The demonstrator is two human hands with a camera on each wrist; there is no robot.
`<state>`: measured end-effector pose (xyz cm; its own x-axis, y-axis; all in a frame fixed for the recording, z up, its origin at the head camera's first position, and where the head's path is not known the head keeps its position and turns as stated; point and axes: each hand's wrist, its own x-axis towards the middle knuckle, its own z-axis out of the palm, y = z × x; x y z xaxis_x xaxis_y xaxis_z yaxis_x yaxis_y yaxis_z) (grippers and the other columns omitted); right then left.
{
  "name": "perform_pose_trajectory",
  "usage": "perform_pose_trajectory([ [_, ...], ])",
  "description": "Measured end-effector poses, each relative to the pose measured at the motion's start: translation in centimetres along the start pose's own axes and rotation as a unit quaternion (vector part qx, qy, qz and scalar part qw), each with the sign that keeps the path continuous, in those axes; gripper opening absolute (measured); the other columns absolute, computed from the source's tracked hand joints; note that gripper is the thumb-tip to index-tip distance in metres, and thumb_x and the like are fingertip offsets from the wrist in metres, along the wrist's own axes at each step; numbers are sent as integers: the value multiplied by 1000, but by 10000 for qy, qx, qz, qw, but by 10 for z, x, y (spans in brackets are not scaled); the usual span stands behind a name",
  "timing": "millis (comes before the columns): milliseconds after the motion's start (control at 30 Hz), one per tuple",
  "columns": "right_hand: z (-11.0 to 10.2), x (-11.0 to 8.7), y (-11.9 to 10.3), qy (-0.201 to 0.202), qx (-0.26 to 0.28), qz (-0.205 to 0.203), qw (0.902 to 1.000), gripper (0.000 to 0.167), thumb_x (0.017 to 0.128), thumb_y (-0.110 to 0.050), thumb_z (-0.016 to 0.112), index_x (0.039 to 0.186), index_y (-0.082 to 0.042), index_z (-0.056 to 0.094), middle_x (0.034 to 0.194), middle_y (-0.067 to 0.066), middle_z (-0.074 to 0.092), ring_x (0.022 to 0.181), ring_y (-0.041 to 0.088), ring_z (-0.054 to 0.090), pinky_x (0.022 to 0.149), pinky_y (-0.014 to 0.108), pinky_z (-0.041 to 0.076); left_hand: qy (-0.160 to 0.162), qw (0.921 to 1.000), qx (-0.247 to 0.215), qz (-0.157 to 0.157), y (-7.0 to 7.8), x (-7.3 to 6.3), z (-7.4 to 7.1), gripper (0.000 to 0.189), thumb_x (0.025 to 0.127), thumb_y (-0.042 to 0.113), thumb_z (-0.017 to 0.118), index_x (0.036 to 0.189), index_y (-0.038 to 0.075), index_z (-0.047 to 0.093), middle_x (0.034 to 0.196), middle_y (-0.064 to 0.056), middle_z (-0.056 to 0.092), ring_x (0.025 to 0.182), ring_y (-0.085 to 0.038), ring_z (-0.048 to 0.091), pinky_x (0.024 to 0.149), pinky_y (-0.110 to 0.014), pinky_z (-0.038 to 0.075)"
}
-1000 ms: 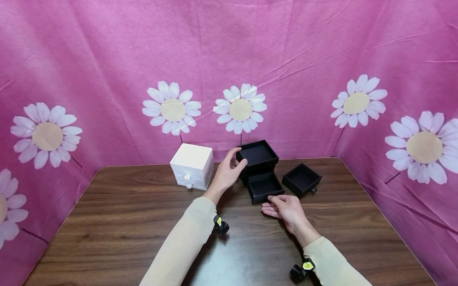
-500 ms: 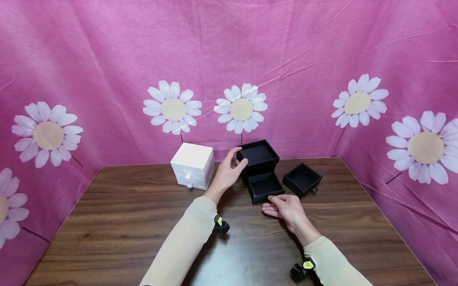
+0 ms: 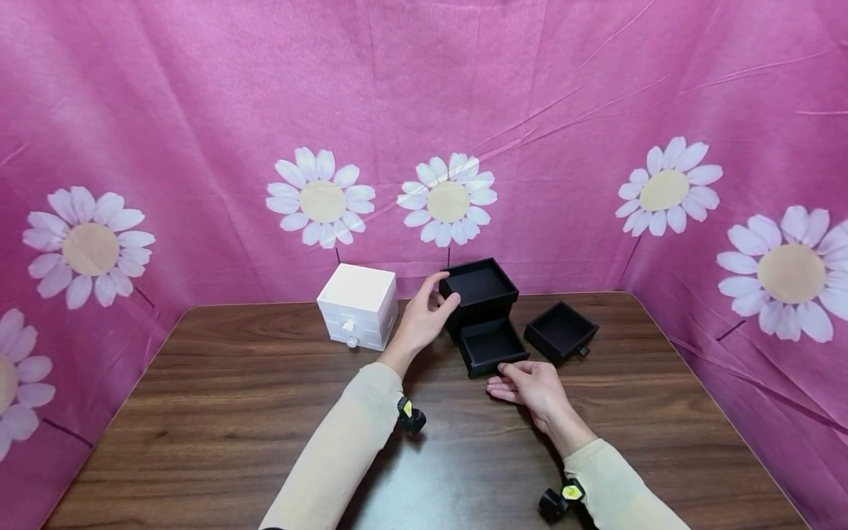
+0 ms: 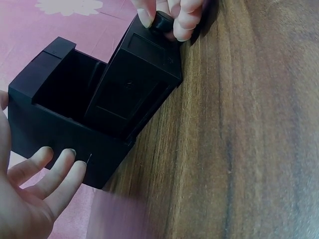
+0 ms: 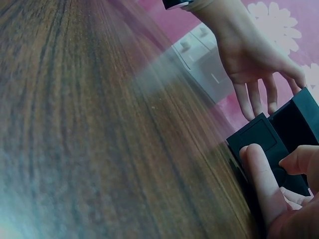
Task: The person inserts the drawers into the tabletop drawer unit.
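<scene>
A small black drawer cabinet [image 3: 495,305] with a recessed tray top stands toward the back of the table. Its lower drawer [image 3: 492,346] is pulled out at the front, and nothing shows inside. My left hand [image 3: 421,318] rests against the cabinet's left side, its extended fingertips [image 4: 64,157] touching that side. With thumb and fingers, my right hand [image 3: 534,389] pinches the round black knob [image 4: 162,22] on the drawer's front. Farther right, a second black drawer [image 3: 559,333] lies separate on the table, with a small knob at its front.
Left of my left hand stands a white drawer box [image 3: 358,309] with two knobs on its front. The brown wood-grain table [image 3: 218,412] runs back to a pink cloth [image 3: 543,88] printed with daisies.
Both hands keep their places on the black cabinet and its drawer. The whole head view shifts very slightly; nothing else visibly differs.
</scene>
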<state>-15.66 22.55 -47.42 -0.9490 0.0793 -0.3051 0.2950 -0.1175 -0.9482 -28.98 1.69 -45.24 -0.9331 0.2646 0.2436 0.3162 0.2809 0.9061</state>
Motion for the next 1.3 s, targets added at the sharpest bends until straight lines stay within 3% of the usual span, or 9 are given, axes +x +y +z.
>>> perform_pose_trajectory([
  [33, 0, 0, 0, 1, -5, 2, 10000, 31, 109, 1, 52, 129, 25, 55, 88, 15, 80, 77, 14, 79, 76, 29, 67, -12, 9999, 9, -136, 11, -5, -2, 53, 106, 45, 65, 156, 31, 54, 100, -4, 66, 84, -14, 59, 80, -31, 50],
  [167, -1, 0, 0, 53, 15, 16, 10000, 30, 109, 1, 53, 128, 24, 55, 88, 15, 79, 77, 15, 79, 76, 29, 67, -48, 9999, -107, -85, 4, -2, -1, 55, 105, 47, 67, 156, 31, 54, 99, -4, 67, 82, -16, 60, 77, -32, 51],
  [400, -2, 0, 0, 37, 13, 8, 10000, 29, 108, 2, 53, 127, 24, 56, 86, 14, 79, 77, 15, 80, 76, 29, 67, 23, 9999, 133, 79, -42, 21, 10, 62, 100, 62, 68, 155, 38, 54, 96, 3, 67, 80, -14, 62, 74, -33, 51],
  [700, -1, 2, -2, 19, -91, -33, 10000, 28, 108, 2, 53, 126, 24, 57, 86, 14, 80, 75, 14, 79, 75, 29, 67, -15, 9998, 11, 197, -36, 17, 6, 62, 100, 61, 68, 156, 35, 54, 96, 2, 66, 82, -15, 62, 74, -33, 51],
  [933, -1, 2, -4, 0, -135, -26, 9999, 31, 108, 1, 53, 128, 25, 56, 86, 15, 80, 75, 14, 79, 75, 29, 67, 49, 9998, 168, 19, -48, 24, 11, 61, 100, 61, 69, 155, 40, 53, 98, 5, 68, 84, -13, 63, 76, -33, 52],
  [1033, 0, 3, -6, 41, -140, 3, 9999, 31, 108, 1, 53, 128, 25, 56, 84, 14, 80, 76, 14, 79, 75, 28, 67, 36, 9998, 195, 1, -43, 22, 10, 61, 100, 61, 69, 155, 42, 52, 97, 6, 68, 84, -12, 63, 77, -33, 52],
  [1200, 0, 5, -7, 43, -122, 43, 9999, 32, 108, 1, 53, 129, 25, 55, 83, 13, 80, 76, 14, 79, 75, 28, 66, -33, 10000, -46, -54, -4, 4, 0, 55, 104, 49, 68, 155, 34, 55, 98, -3, 66, 83, -18, 61, 79, -34, 50],
  [1300, -1, 7, -7, 22, -114, 60, 9999, 32, 108, 1, 52, 130, 25, 55, 83, 14, 80, 76, 14, 80, 76, 28, 67, 8, 9998, -24, -200, 10, -4, -1, 52, 106, 42, 68, 155, 31, 55, 98, -4, 65, 83, -16, 59, 79, -30, 48],
])
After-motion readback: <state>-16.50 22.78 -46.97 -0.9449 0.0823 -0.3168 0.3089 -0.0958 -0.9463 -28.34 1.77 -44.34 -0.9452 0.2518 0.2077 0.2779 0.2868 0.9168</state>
